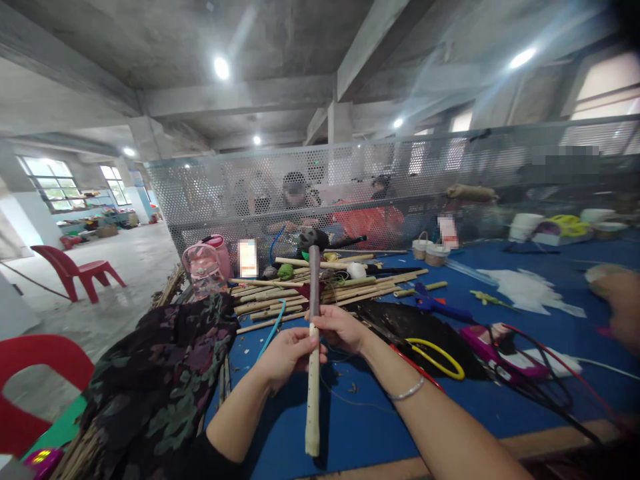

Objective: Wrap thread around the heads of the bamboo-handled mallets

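Note:
A pale bamboo stick [313,393], its far part wrapped in something brownish-purple, points away from me above the blue table. Around its middle, where the wrapping ends, my left hand [293,350] has its fingers closed. Just beyond, my right hand [340,327] pinches the stick at the edge of the wrapping. A dark lumpy thing [313,238] shows at the stick's far end; whether they are joined I cannot tell. Behind the hands lies a pile of bamboo sticks [270,307]. Yellow-handled scissors [443,360] lie right of my right hand.
Camouflage cloth [170,380] drapes over the left side, near a pink bag [207,267]. Rightward on the blue table [280,427] are a blue glue gun [440,303], a magenta power strip [505,357] with cables and white sheets [530,290]. A perforated metal screen [240,187] stands behind, with people beyond.

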Motion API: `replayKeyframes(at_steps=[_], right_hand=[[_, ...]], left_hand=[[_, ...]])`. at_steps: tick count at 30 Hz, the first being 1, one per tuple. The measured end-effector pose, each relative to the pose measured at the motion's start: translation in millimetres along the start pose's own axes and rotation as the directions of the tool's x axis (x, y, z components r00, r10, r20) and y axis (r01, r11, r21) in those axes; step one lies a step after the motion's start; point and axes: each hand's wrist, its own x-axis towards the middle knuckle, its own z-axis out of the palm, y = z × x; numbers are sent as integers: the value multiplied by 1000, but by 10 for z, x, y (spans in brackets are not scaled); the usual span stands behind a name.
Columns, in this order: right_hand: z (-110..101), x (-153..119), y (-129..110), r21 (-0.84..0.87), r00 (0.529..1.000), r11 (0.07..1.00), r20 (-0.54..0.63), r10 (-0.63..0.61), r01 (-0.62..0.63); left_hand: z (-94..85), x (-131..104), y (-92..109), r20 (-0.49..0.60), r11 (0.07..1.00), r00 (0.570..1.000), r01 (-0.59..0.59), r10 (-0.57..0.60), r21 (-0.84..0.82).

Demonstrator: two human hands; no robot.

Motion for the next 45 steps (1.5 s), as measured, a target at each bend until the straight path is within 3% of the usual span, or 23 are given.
replayKeyframes(at_steps=[2, 6, 9, 18, 24, 26, 28, 31, 35, 38, 45], right_hand=[[-19, 4, 16, -36, 1000, 999, 15, 3, -3], [-17, 70, 98, -149, 997, 988, -60, -41, 32], [0, 101, 126, -169, 993, 984, -92, -73, 56], [6, 24, 18, -3, 998, 1000, 62, -16, 16], [44, 64, 49, -45, 996, 995, -24, -90, 89], [-6, 57, 57, -37, 998, 998, -5, -56, 56], [-59, 38, 57, -27, 1000, 1000, 22, -12, 13], [-81, 19, 50, -39, 999, 999, 49, 1, 1], [14, 43, 49, -43, 998, 997, 15, -67, 67], [66, 62, 47, -75, 993, 991, -43, -113, 110], [-9, -6, -18, -43, 998, 999, 56, -17, 19]], left_hand=[[5, -11, 6, 15, 1000, 1000, 26, -26, -16], [-6, 49, -74, -219, 984, 970, -69, 105, 163], [-7, 75, -82, -283, 970, 947, -85, 150, 228], [21, -7, 36, -56, 997, 996, -70, 71, 9], [7, 64, -72, -244, 967, 949, -150, 199, 207], [4, 42, -41, -179, 984, 974, -115, 138, 134], [1, 1, 12, -50, 998, 997, -51, 52, 24], [-12, -35, 54, 65, 1000, 998, 4, -3, -20], [-56, 17, -8, -108, 969, 979, -148, 171, 197], [-95, 58, -43, -138, 940, 968, -161, 210, 302], [-50, -8, 20, 74, 997, 995, -65, 62, 33]])
